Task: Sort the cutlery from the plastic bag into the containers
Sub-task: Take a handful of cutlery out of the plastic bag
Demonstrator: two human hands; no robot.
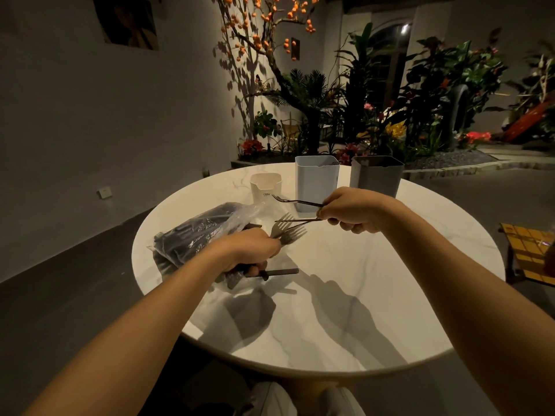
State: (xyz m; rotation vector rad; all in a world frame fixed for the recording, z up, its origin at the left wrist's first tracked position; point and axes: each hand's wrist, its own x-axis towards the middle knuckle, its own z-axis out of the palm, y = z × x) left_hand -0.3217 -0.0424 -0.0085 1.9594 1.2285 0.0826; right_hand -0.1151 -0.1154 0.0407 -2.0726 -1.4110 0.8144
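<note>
The left grip (255, 250) curls round a fork bundle (292, 234) beside the plastic bag (195, 232). The right grip (351, 210) pinches separate forks (295, 201) by their handles, near three containers (316, 181).

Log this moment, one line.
left hand grips fork bunch; right hand holds forks; plastic bag on table; cream container, white container, grey container upright

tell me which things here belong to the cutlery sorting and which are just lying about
Job: plastic bag; bunch of forks in the left hand; other forks in the right hand; cream container; pale blue container; grey container.
Lying about: plants; yellow gridded item; wall picture.
</note>
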